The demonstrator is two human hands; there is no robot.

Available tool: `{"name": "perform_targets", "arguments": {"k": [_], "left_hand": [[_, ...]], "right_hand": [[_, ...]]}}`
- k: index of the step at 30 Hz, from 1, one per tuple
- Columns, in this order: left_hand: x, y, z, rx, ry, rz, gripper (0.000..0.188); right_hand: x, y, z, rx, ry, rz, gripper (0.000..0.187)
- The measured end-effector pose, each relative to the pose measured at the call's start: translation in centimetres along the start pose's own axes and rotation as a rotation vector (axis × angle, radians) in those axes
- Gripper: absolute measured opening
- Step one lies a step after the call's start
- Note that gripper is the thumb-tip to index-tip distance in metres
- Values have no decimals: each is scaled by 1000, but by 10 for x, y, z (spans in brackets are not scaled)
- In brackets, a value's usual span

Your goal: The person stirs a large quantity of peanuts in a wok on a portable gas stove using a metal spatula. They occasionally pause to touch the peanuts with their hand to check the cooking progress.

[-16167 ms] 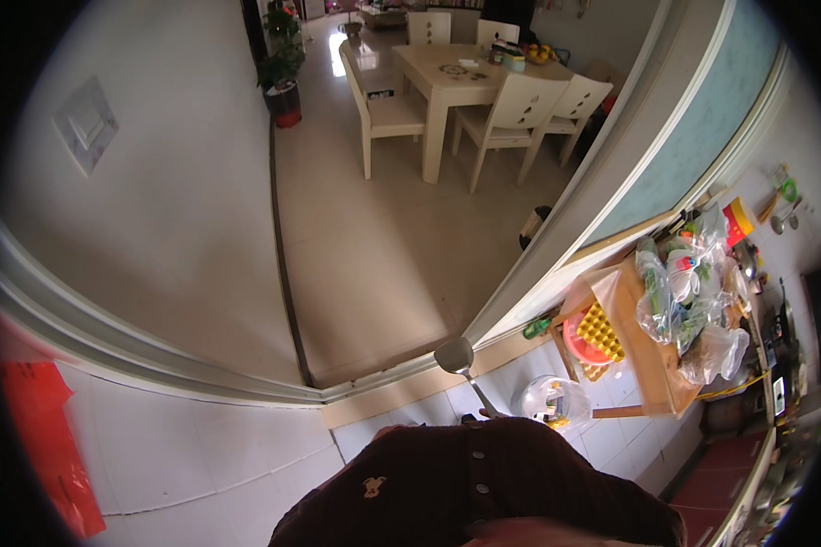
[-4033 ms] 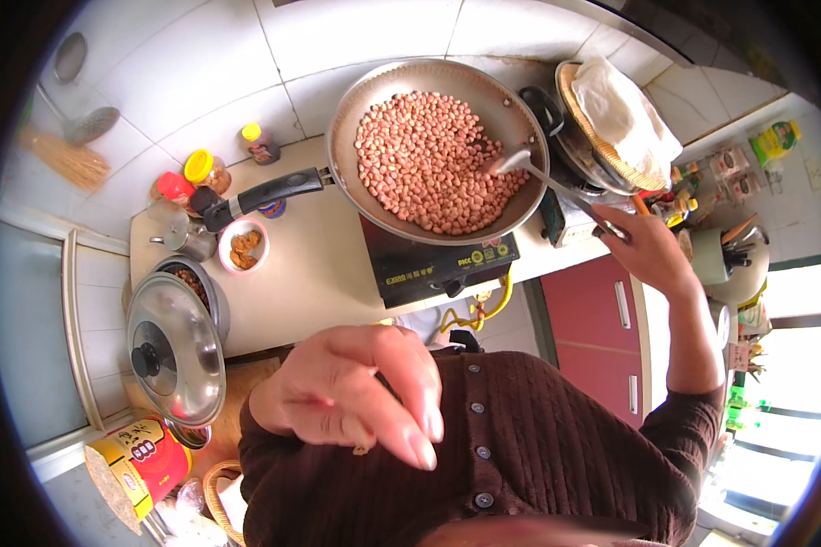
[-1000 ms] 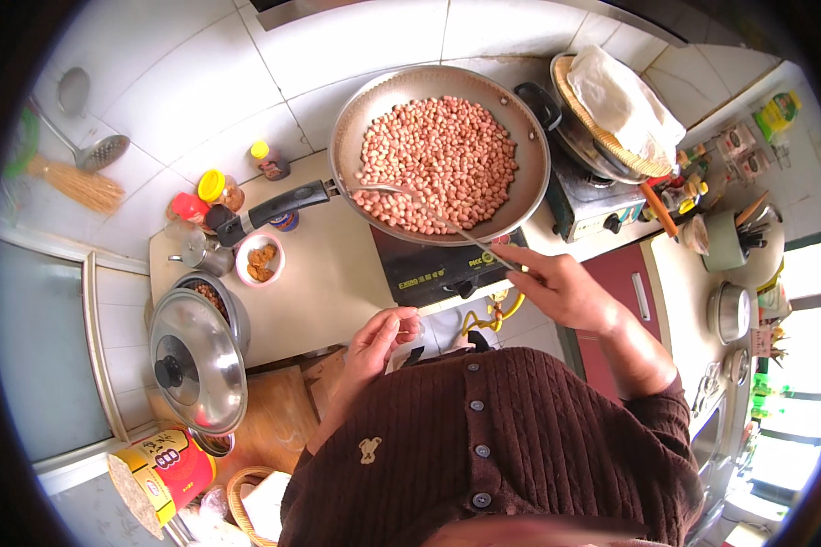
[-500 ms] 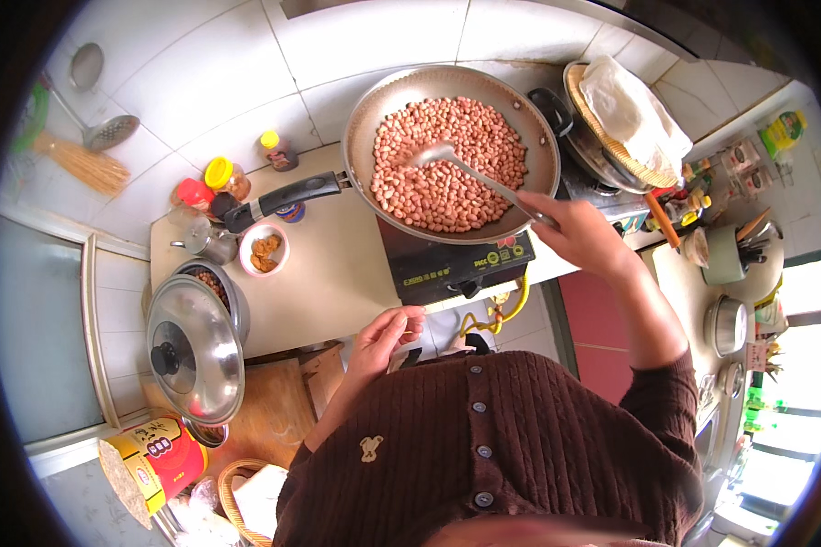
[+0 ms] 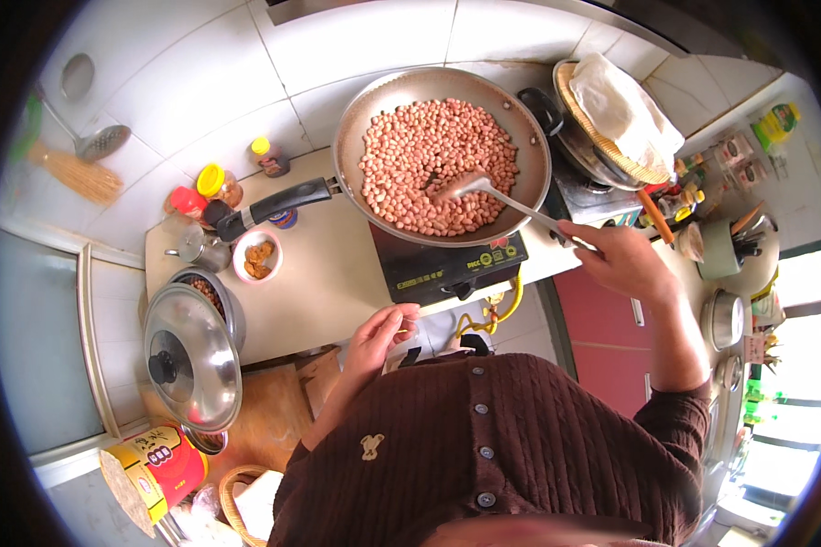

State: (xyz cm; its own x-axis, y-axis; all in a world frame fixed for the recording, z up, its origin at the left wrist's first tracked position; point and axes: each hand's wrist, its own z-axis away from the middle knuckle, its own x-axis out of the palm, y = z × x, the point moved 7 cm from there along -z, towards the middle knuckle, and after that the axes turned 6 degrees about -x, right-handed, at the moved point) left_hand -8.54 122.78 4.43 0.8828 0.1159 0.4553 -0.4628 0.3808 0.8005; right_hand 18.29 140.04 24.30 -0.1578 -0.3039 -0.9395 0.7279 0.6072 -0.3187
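Item: right hand (image 5: 622, 263), fist closed on spatula (image 5: 506, 202); I see its blade has slid from mid-pan toward the near rim since half a second ago. Peanuts (image 5: 436, 162) stay in pan (image 5: 356, 137) on cooker (image 5: 447, 269), stirring ongoing. Left hand (image 5: 380, 335): loosely curled, empty, at counter edge

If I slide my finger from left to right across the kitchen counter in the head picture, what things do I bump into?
Shiny pot lid → small bowl of brown bits → left hand → pan of peanuts → right hand holding the spatula → green cup of utensils.
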Motion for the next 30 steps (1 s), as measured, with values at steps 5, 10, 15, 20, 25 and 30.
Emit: {"name": "perform_targets", "arguments": {"k": [5, 10, 15, 20, 25, 30], "left_hand": [[6, 0, -9, -23, -31, -25, 32], [1, -4, -7, -33, 9, -54, 32], [-4, -3, -5, 1, 20, -31, 31], [-3, -1, -3, -4, 37, -20, 30], [-2, -1, -3, -20, 53, -27, 30], [3, -3, -7, -12, 11, -64, 29]], "right_hand": [[-40, 1, 40, 104, 52, 194, 38], [-45, -1, 43, 144, 126, 245, 42], [-38, -3, 32, 116, 263, 36, 42], [-3, 5, 35, 312, 264, -475, 41], [40, 1, 34, 298, 356, -977, 41], [53, 2, 36, 270, 395, -1073, 46]]}}
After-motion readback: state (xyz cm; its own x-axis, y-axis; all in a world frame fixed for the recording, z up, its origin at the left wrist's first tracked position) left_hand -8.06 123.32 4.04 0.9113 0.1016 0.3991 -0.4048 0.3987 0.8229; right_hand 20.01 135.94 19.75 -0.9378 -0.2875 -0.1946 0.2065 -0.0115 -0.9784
